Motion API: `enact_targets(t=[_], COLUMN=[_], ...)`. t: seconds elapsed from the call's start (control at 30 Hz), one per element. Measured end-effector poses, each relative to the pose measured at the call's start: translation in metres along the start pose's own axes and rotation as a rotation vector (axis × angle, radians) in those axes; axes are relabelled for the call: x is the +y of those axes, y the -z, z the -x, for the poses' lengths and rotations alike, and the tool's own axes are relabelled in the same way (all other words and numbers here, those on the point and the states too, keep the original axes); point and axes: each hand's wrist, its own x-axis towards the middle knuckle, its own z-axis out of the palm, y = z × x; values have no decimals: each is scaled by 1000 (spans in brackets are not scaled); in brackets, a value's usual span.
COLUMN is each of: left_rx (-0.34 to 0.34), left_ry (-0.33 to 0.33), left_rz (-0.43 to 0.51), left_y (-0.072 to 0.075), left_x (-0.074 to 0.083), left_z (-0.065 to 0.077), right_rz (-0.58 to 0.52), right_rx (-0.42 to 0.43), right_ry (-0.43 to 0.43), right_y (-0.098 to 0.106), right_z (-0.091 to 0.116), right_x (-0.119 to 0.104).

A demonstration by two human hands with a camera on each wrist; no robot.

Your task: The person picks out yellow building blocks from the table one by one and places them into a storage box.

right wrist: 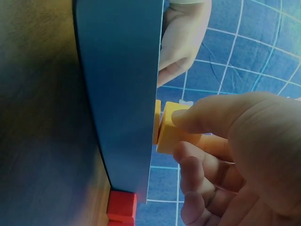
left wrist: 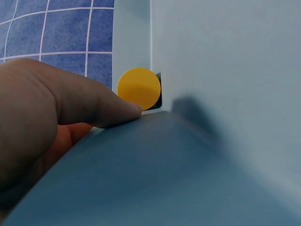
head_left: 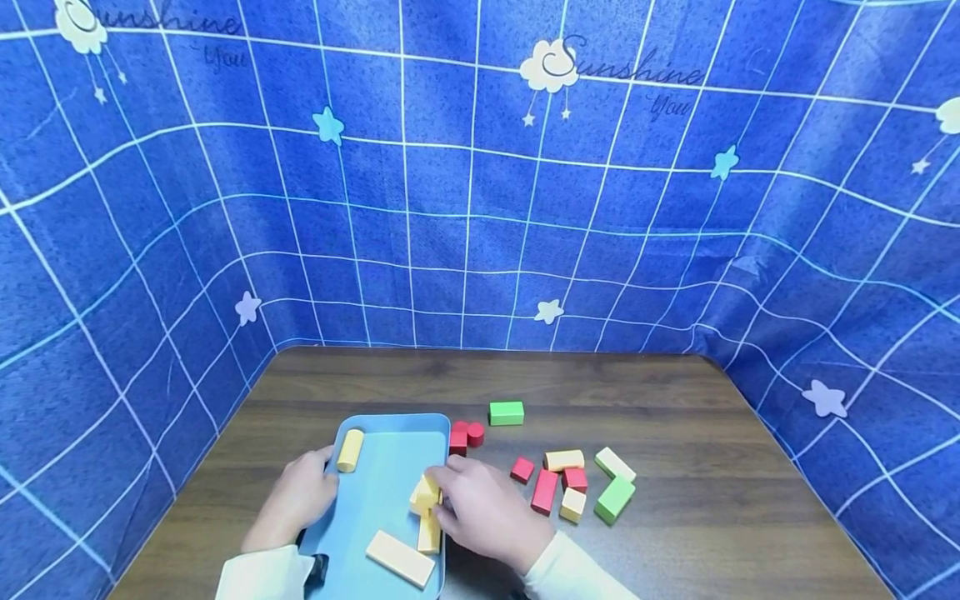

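Observation:
A blue tray [head_left: 375, 492] stands on the table at left of centre. My left hand [head_left: 306, 490] grips its left wall, the thumb lying over the rim in the left wrist view. Inside the tray, close to that wall, lies a yellow cylinder [head_left: 350, 451]. Over the right side of the tray, my right hand [head_left: 487, 510] pinches a yellow block [right wrist: 171, 134] between thumb and fingers. Below this block in the head view is another yellow block [head_left: 430, 535] along the right wall. A flat cream block [head_left: 401, 558] lies slantwise near the tray's front.
Right of the tray, a red block [head_left: 458, 442] and a red cylinder [head_left: 476, 434] sit near its wall. A green block [head_left: 506, 413] lies farther back. Several red, yellow and green blocks [head_left: 615, 500] are scattered farther right. A blue curtain [head_left: 465, 192] hangs around the table.

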Motion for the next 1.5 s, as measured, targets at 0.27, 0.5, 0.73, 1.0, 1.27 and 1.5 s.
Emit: enact_targets(t=[0.27,0.5,0.73,1.0,1.27,1.5], left_rx=[4,2,3,12,7,-5], left_ry=[1,6,17,2,0,-2], left_rz=[-3,2,2,-2,-8,2], left_y=[-1,-1,-1,-1,-1,-1], left_x=[0,0,0,-1,-3,-3], left_z=[0,-1,0,0,-2,-2], right_rz=[32,26,18,19,40,56], right_rx=[7,4,-3,-6,-1,-8], right_ry=[19,21,22,29,44,55], right_y=[-4,-3,-2,-4,-5,-5], right_z=[1,0,0,0,0,0], right_x=[-4,-5,-7,-8,-8,-8])
